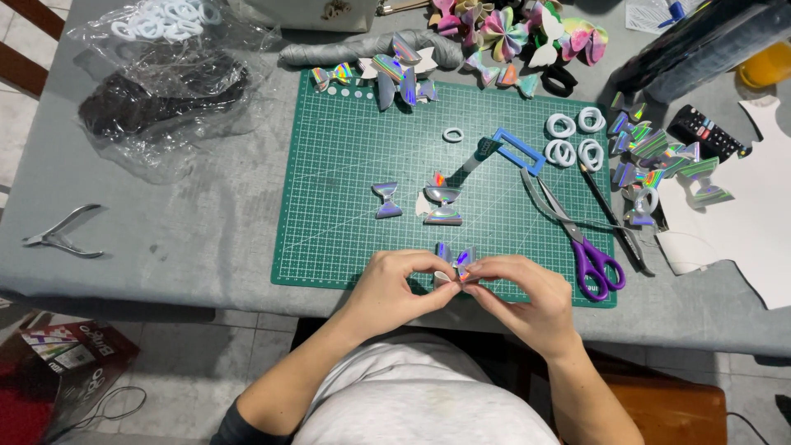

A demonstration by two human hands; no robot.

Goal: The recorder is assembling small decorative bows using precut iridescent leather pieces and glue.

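I have both hands together at the lower middle of the frame, over the near edge of the green mat [346, 165]. My left hand [394, 288] and right hand [519, 297] meet fingertip to fingertip, pinched on a small shiny bow piece [456, 262] that pokes up between them; its foil shows blue, purple and a spot of orange. Just above it, at the mat's centre, lies a folded foil bow [443, 206], and left of that a flat bow cutout [386, 200], the two apart from each other. To the right, purple scissors [577, 239] lie slanted, handles toward me, with a dark pen-like tool [614, 218] beside them, crossing off the mat's right edge. Above the scissors sits a blue glue gun [507, 150], and to its left one white ring [452, 134] on its own. More white rings [575, 138] cluster at the mat's upper right corner. Further right is a heap of foil cutouts [659, 161] and a white sheet [741, 222]. Along the top edge are finished bows [511, 33] in mixed colours and some foil ones [395, 74]. At upper left a clear bag [165, 74] holds dark bands and white rings. Pliers [62, 235] lie on the grey table [189, 239] at far left.
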